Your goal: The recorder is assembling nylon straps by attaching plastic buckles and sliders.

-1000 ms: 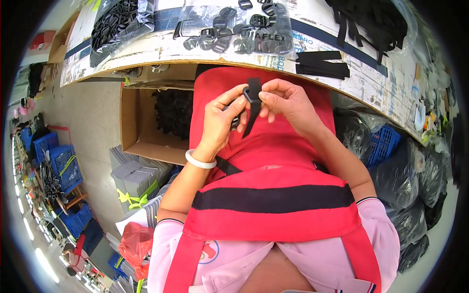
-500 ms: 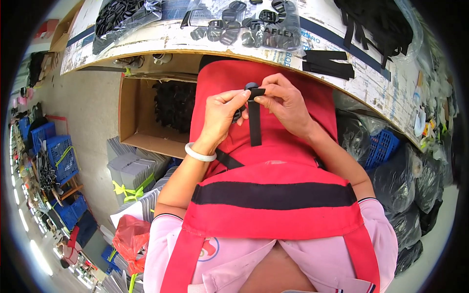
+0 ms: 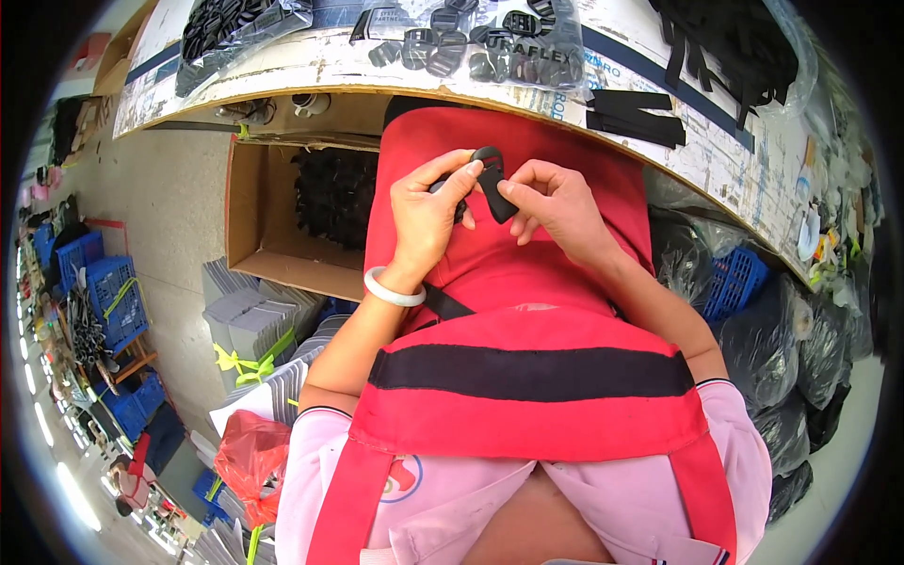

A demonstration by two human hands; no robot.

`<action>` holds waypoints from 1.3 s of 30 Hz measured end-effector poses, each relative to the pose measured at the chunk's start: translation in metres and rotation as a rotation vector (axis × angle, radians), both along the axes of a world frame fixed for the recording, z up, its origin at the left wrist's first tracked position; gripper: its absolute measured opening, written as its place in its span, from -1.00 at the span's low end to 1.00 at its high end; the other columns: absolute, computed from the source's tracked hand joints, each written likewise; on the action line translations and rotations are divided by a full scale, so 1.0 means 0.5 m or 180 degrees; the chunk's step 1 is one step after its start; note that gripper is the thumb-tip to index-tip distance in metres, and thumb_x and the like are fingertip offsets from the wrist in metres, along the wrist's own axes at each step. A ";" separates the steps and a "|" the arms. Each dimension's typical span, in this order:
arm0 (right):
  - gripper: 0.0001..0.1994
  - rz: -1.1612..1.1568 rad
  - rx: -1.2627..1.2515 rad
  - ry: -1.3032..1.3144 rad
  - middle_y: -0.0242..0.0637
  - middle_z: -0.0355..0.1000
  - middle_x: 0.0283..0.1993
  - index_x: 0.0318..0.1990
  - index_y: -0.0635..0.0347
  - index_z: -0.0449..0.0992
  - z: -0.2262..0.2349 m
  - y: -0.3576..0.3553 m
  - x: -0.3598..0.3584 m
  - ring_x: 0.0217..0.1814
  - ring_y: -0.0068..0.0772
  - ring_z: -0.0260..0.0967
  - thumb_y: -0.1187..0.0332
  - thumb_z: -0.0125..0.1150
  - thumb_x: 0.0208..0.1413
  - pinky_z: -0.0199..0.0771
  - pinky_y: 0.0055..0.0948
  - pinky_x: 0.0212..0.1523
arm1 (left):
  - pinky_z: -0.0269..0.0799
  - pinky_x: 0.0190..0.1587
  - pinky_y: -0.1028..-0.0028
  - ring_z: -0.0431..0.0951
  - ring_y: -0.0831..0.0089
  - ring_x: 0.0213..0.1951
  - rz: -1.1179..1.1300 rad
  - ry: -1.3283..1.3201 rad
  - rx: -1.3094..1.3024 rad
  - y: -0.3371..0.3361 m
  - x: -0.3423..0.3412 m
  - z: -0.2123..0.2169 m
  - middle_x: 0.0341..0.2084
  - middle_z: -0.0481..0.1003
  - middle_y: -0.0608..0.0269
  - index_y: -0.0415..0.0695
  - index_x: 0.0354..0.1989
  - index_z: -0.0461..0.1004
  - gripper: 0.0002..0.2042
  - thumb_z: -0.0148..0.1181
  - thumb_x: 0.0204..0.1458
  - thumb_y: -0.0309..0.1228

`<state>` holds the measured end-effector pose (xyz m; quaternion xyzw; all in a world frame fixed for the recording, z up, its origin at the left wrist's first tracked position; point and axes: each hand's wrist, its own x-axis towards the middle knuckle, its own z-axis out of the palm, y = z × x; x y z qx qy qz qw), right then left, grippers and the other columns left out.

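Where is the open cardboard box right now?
In the head view, the cardboard box sits on the floor at the person's left, under the worktable edge, beside the left hand, with black parts inside.

The person is wearing a pale pink short-sleeved shirt [image 3: 753, 443] with dark-edged cuffs under a bright red fabric apron [image 3: 527, 282] crossed by a wide black band [image 3: 532, 374]. A smooth white round bangle [image 3: 394, 293] is circling the left wrist.
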<state>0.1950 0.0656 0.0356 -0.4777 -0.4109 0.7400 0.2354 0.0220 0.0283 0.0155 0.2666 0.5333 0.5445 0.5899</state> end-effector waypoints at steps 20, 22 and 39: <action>-0.82 0.0477 -0.0173 0.0675 -0.40 0.42 -0.43 -0.20 0.27 0.48 -0.002 0.026 0.020 -0.53 -0.65 0.39 0.33 0.17 0.22 0.42 -0.64 -0.55 | 0.37 -0.54 0.67 0.47 0.61 -0.48 -0.0567 0.0754 0.1249 -0.041 -0.026 0.015 -0.26 0.50 0.17 -0.29 -0.23 0.58 -0.85 0.21 0.02 -0.71; -0.83 0.0677 0.0050 0.0403 -0.42 0.43 -0.44 -0.25 0.28 0.51 0.020 0.026 0.019 -0.50 -0.68 0.36 0.33 0.22 0.19 0.40 -0.65 -0.50 | 0.37 -0.54 0.68 0.47 0.62 -0.48 -0.0615 0.0878 0.1346 -0.050 -0.027 0.020 -0.25 0.48 0.18 -0.28 -0.23 0.59 -0.84 0.22 0.01 -0.71; -0.87 0.0335 0.0433 0.0587 -0.36 0.50 -0.24 -0.16 0.34 0.51 0.012 -0.004 -0.016 -0.22 -0.63 0.44 0.51 0.19 0.16 0.48 -0.60 -0.15 | 0.35 -0.48 0.64 0.43 0.63 -0.48 -0.0565 0.1277 0.1635 -0.073 -0.048 0.031 -0.26 0.47 0.21 -0.25 -0.25 0.59 -0.84 0.24 0.00 -0.69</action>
